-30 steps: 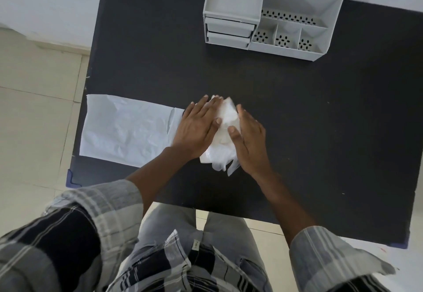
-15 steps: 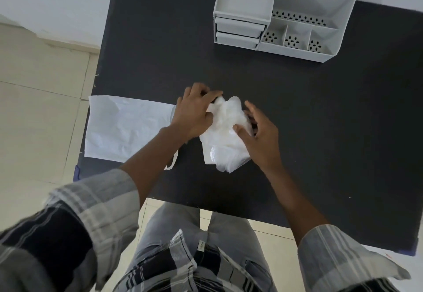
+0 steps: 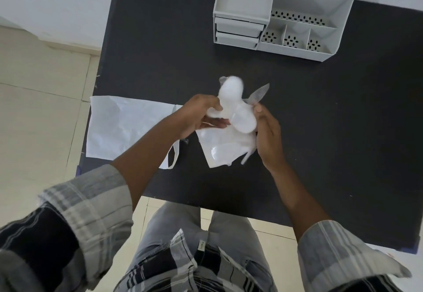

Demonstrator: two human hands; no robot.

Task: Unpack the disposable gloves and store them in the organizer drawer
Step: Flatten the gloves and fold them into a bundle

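A crumpled bundle of thin white disposable gloves (image 3: 233,129) is lifted off the black table (image 3: 320,131), held between both hands. My left hand (image 3: 196,115) pinches its left upper side, thumb on top. My right hand (image 3: 267,136) grips its right edge. A clear glove finger sticks up beside my right thumb. The grey organizer (image 3: 286,12) stands at the table's far edge, its two small drawers (image 3: 238,32) shut at its front left.
A flat white plastic bag (image 3: 123,129) with a loop handle lies on the table's left side, overhanging the left edge. Pale tiled floor lies to the left. My legs and plaid sleeves fill the bottom of the view.
The gloves lay pressed flat on the table under both hands; both hands have since gathered them and raised them off the surface, bunching them up.
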